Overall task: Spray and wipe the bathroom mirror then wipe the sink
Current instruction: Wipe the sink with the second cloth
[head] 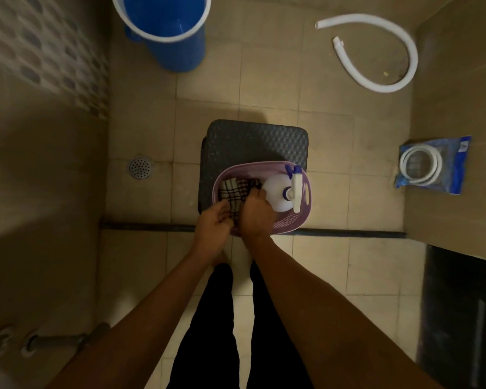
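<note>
A lilac plastic basket stands on a dark stool in front of me. Inside it lie a checked cloth on the left and a white spray bottle with a blue-and-white trigger head on the right. My left hand grips the near edge of the cloth at the basket's front rim. My right hand is closed on the cloth's right side, right beside the bottle. Mirror and sink are out of view.
A blue bucket stands on the tiled floor ahead. A white curved hose lies at the far right, and a blue bag with a coiled hose leans by the right wall. A round floor drain sits to the left.
</note>
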Motion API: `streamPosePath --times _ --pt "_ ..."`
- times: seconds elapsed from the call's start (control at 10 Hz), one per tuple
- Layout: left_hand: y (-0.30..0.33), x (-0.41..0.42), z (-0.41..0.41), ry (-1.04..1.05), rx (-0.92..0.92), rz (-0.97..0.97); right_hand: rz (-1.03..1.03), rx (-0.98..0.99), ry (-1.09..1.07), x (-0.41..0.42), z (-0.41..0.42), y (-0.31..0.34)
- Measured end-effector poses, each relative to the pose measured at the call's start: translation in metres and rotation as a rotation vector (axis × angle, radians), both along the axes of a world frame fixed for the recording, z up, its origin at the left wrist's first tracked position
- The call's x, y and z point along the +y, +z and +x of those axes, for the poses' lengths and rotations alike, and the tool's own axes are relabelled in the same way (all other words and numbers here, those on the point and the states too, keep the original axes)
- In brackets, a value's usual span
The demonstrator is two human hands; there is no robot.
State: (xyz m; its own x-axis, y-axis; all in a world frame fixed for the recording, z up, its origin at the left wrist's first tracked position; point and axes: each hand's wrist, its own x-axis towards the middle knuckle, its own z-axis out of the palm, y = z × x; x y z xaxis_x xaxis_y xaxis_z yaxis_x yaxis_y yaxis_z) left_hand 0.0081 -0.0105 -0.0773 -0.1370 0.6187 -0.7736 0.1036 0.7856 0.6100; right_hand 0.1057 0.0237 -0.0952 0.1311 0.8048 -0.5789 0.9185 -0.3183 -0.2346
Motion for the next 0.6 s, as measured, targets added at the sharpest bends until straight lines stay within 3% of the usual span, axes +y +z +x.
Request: streamPosePath --times 0.1,0.4,0.6 --pt "-0.002 0.000 -0.002 0.013 -0.033 0.004 0.028 -0.072 0.055 -0.001 0.001 -0.006" --pt "0.025 -0.002 -0.003 -0.071 0.064 0.063 0.067 0.036 0.166 -0.012 0.018 0.029" --pt "0.046 -0.023 -0.013 -0.477 0.487 0.390 0.130 0.125 0.362 -0.025 0.040 0.066"
